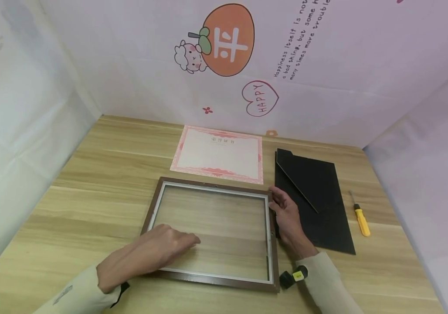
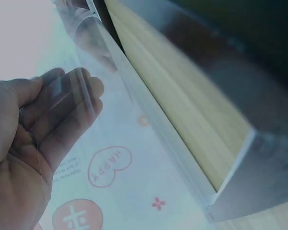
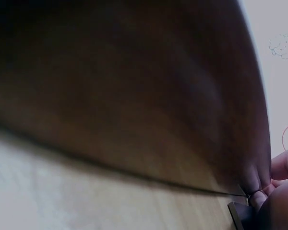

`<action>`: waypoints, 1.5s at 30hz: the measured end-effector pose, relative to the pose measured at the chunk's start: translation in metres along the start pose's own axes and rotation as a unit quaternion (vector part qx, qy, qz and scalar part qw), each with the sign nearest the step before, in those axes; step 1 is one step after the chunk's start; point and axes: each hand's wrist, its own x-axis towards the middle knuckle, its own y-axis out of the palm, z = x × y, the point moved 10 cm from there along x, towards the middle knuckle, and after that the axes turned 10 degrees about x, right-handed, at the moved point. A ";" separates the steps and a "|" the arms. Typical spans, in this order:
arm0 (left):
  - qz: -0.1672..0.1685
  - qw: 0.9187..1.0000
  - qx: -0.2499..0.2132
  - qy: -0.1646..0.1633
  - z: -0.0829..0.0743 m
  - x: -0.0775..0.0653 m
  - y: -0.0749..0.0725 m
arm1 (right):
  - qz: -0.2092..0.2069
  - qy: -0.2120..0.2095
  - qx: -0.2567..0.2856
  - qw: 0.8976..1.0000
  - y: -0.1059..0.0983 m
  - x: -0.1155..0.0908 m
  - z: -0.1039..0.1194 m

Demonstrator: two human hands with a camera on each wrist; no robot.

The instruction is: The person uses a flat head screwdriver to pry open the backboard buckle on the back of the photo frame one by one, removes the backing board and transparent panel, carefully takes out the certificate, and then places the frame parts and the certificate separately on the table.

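A brown picture frame [image 1: 212, 281] with a pale inner lip lies on the table. My right hand [image 1: 290, 218] grips its right side near the far corner, with thumb and fingers about the bar. Over the frame's near left part hangs my left hand [image 1: 157, 246], palm down, fingers bent. In the left wrist view, glints and thin edges of a clear sheet [image 2: 57, 98] cross the curled fingers, which appear to pinch it. Brown bar and tabletop show beside that hand [image 2: 53, 115]. The frame's dark underside [image 3: 134, 96] fills much of the right wrist view.
Beyond the frame lies a pink-bordered certificate [image 1: 224, 155]. To the right is a black backing board [image 1: 326, 229] with its stand flap. A yellow-handled screwdriver [image 1: 361, 221] lies farther right. White printed sheeting [image 1: 141, 69] walls the back and sides of the table.
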 end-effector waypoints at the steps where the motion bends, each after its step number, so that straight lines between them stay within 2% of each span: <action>1: -0.009 1.000 0.010 0.002 0.000 0.001 -0.002 | 0.000 0.000 0.000 1.000 0.000 0.000 0.000; 4: -0.023 0.999 0.031 0.003 -0.001 0.005 -0.007 | 0.000 -0.001 -0.002 1.000 0.000 0.000 0.000; 9: -0.020 0.998 0.054 0.001 0.001 0.012 -0.012 | -0.001 -0.004 -0.004 1.000 -0.001 0.000 -0.001; 12: -0.028 0.998 0.062 -0.009 0.004 0.017 -0.021 | -0.002 -0.005 -0.009 1.000 -0.001 0.000 0.000; 21: -0.087 0.992 0.093 -0.028 0.016 0.032 -0.058 | 0.001 -0.005 -0.014 1.000 -0.003 -0.001 0.001; 24: -0.110 0.987 0.110 -0.034 0.021 0.034 -0.074 | 0.006 -0.005 -0.014 1.000 -0.003 -0.001 0.001; 28: -0.160 0.978 0.127 -0.041 0.026 0.033 -0.098 | 0.012 -0.004 -0.007 1.000 -0.002 0.000 0.001; 31: -0.192 0.970 0.139 -0.055 0.032 0.029 -0.113 | 0.019 -0.013 0.005 1.000 -0.001 -0.001 0.002; 34: -0.211 0.965 0.131 -0.081 0.044 0.023 -0.123 | 0.023 -0.023 0.012 0.999 0.000 -0.001 0.004; 36: -0.215 0.964 0.106 -0.111 0.057 0.017 -0.129 | 0.020 -0.021 0.011 1.000 0.000 -0.001 0.003; 37: -0.215 0.963 0.089 -0.136 0.066 0.014 -0.131 | 0.018 -0.019 0.008 1.000 -0.001 0.000 0.002; 39: -0.217 0.956 0.043 -0.193 0.084 0.006 -0.135 | 0.012 -0.015 -0.002 1.000 -0.002 0.000 0.000; 40: -0.216 0.950 0.017 -0.225 0.095 0.001 -0.136 | 0.008 -0.013 -0.006 1.000 -0.002 0.001 0.000; 41: -0.217 0.942 -0.017 -0.256 0.104 -0.004 -0.137 | 0.005 -0.011 -0.009 1.000 -0.002 0.001 -0.001; 43: -0.225 0.920 -0.077 -0.312 0.123 -0.017 -0.136 | 0.004 -0.010 -0.013 1.000 -0.002 0.001 -0.001; 45: -0.237 0.897 -0.137 -0.346 0.139 -0.028 -0.134 | 0.004 -0.011 -0.013 1.000 -0.002 0.002 -0.002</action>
